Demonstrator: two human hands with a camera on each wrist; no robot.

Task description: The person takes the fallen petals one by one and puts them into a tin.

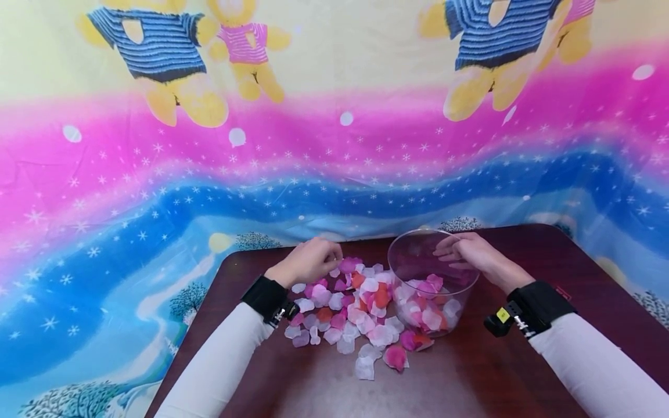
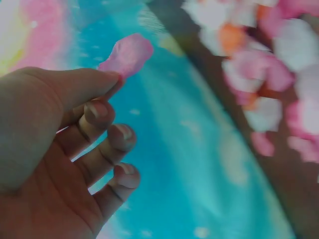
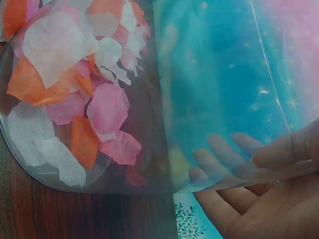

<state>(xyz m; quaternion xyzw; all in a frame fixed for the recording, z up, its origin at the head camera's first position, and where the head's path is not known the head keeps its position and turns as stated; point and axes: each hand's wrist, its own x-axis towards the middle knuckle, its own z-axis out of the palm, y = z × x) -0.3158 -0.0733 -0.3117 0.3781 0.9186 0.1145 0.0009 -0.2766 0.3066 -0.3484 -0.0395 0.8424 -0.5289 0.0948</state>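
Observation:
In the left wrist view, my left hand point(image 2: 75, 129) pinches a pink petal point(image 2: 130, 54) between thumb and forefinger, its other fingers loosely bent. From the head view that hand point(image 1: 312, 261) is above the left side of a loose pile of petals point(image 1: 340, 313). To the right of the pile stands a clear round container point(image 1: 425, 290) partly filled with pink, white and orange petals point(image 3: 107, 109). My right hand point(image 1: 473, 252) holds this container at the far right of its rim. Its fingers point(image 3: 219, 154) show through the clear wall, with the thumb across the rim.
Pile and container rest on a dark reddish-brown table point(image 1: 292, 383). Single petals point(image 1: 395, 357) lie at the front of the pile, close to the container's base. A cloth printed with bears and snowflakes point(image 1: 334, 151) hangs behind the table's back edge.

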